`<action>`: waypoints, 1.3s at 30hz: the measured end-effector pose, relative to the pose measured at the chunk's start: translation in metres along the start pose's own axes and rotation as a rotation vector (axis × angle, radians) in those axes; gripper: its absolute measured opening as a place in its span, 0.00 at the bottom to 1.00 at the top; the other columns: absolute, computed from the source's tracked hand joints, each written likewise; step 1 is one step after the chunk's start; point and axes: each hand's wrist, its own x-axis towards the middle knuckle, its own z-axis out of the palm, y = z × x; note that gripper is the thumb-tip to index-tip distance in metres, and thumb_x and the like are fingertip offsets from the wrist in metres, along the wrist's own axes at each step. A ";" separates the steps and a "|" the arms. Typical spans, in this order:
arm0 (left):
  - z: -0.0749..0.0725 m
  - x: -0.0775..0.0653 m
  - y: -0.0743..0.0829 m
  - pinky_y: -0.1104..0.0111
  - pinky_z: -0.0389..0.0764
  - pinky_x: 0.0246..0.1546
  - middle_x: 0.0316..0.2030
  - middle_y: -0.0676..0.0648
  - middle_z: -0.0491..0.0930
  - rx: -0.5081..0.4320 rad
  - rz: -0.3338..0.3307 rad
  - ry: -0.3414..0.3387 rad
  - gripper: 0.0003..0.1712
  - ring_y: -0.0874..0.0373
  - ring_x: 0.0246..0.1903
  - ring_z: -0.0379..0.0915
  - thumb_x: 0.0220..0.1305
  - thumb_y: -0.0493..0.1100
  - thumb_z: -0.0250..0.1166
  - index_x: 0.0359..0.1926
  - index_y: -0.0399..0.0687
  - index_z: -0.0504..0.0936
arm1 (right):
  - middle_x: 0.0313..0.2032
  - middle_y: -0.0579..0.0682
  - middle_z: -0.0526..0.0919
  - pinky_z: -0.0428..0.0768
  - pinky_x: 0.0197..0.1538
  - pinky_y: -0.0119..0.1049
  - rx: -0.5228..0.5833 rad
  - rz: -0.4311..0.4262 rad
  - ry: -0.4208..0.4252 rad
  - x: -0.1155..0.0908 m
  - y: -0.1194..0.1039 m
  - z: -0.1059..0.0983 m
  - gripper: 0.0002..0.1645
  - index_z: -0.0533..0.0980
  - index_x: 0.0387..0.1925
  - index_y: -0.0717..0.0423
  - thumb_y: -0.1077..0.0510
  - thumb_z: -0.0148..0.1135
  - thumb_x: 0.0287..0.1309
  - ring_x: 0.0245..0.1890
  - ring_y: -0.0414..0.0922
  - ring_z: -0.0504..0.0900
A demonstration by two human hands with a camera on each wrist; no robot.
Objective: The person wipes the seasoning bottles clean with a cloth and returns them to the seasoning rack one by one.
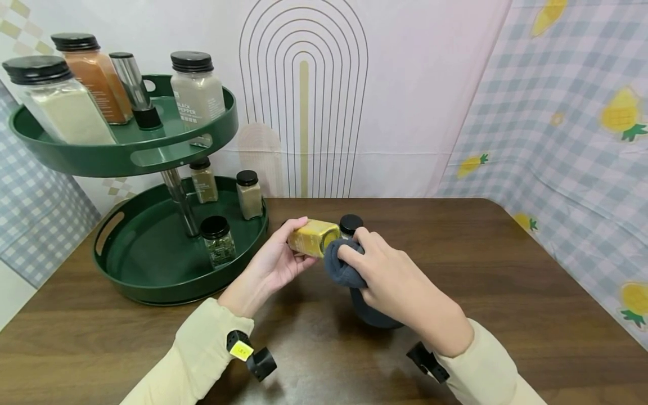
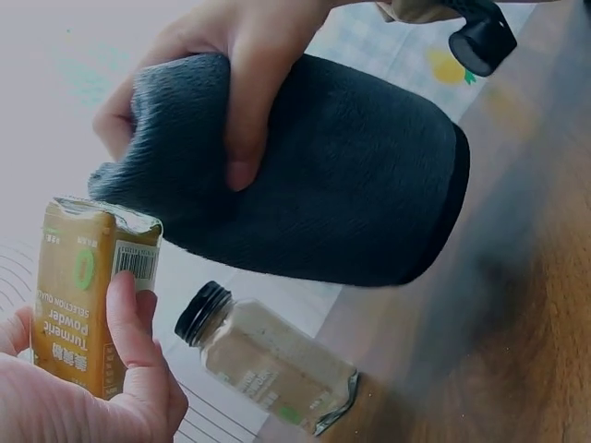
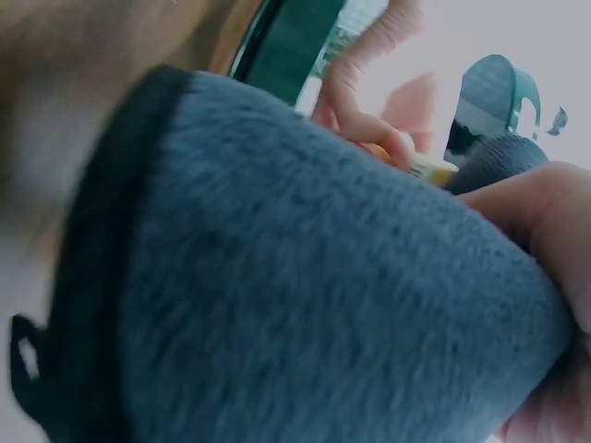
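My left hand (image 1: 277, 260) grips a yellow turmeric powder jar (image 1: 306, 238) above the table, its glass base turned toward my right hand. In the left wrist view the jar's label (image 2: 69, 318) reads upside down and a barcode shows on its side. My right hand (image 1: 390, 270) holds a bunched dark grey cloth (image 1: 340, 269) at the jar's base; part of the cloth (image 2: 360, 175) hangs down. In the right wrist view the cloth (image 3: 305, 268) hides most of the jar. Behind the cloth, a black-lidded spice jar (image 2: 277, 365) stands on the table, mostly covered in the head view.
On the left stands a two-tier green tray rack (image 1: 167, 289). Its lower tier bears small jars, including a herb jar (image 1: 219, 244); larger jars, such as black pepper (image 1: 197, 95), and a silver cylinder (image 1: 133, 84) stand on top. Patterned cloth backdrops (image 1: 415, 95) border the wooden table (image 1: 506, 270).
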 end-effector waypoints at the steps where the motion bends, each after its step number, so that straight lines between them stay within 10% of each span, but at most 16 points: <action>1: 0.000 0.000 0.000 0.74 0.79 0.34 0.48 0.45 0.64 -0.003 0.005 -0.002 0.25 0.57 0.40 0.70 0.65 0.53 0.54 0.59 0.53 0.60 | 0.38 0.51 0.69 0.74 0.25 0.36 0.002 -0.002 -0.029 -0.001 0.001 -0.002 0.23 0.70 0.39 0.49 0.67 0.67 0.39 0.34 0.45 0.71; 7: 0.002 -0.002 0.003 0.72 0.79 0.33 0.47 0.45 0.66 0.001 0.056 -0.021 0.16 0.57 0.38 0.72 0.66 0.52 0.52 0.51 0.54 0.64 | 0.39 0.50 0.70 0.73 0.22 0.37 -0.022 0.072 -0.128 -0.007 0.013 -0.015 0.24 0.72 0.38 0.47 0.69 0.67 0.39 0.36 0.47 0.73; 13: 0.002 -0.002 0.001 0.71 0.79 0.34 0.47 0.45 0.66 0.027 0.062 -0.028 0.17 0.57 0.37 0.73 0.65 0.52 0.53 0.52 0.55 0.65 | 0.41 0.54 0.72 0.77 0.28 0.44 0.040 0.214 0.122 -0.007 0.019 -0.021 0.27 0.73 0.48 0.53 0.72 0.62 0.42 0.40 0.50 0.74; 23: 0.006 -0.004 0.000 0.72 0.79 0.34 0.45 0.46 0.64 0.068 0.052 -0.022 0.26 0.58 0.35 0.70 0.62 0.52 0.54 0.58 0.51 0.58 | 0.50 0.55 0.73 0.81 0.39 0.41 0.156 0.005 0.242 0.001 -0.001 -0.006 0.48 0.68 0.62 0.50 0.79 0.62 0.34 0.46 0.49 0.77; 32: 0.003 -0.003 0.003 0.74 0.78 0.32 0.46 0.46 0.65 0.005 0.061 0.007 0.22 0.59 0.35 0.69 0.63 0.52 0.54 0.54 0.54 0.61 | 0.44 0.58 0.74 0.82 0.36 0.42 0.070 -0.064 0.285 0.002 -0.007 -0.001 0.37 0.77 0.51 0.52 0.74 0.69 0.32 0.44 0.51 0.76; 39: -0.001 -0.001 0.007 0.75 0.77 0.31 0.44 0.47 0.67 -0.025 0.094 0.032 0.16 0.60 0.34 0.71 0.64 0.52 0.53 0.50 0.54 0.64 | 0.38 0.53 0.73 0.79 0.28 0.37 0.063 -0.099 0.165 0.002 -0.008 0.002 0.27 0.78 0.43 0.50 0.69 0.72 0.35 0.36 0.46 0.75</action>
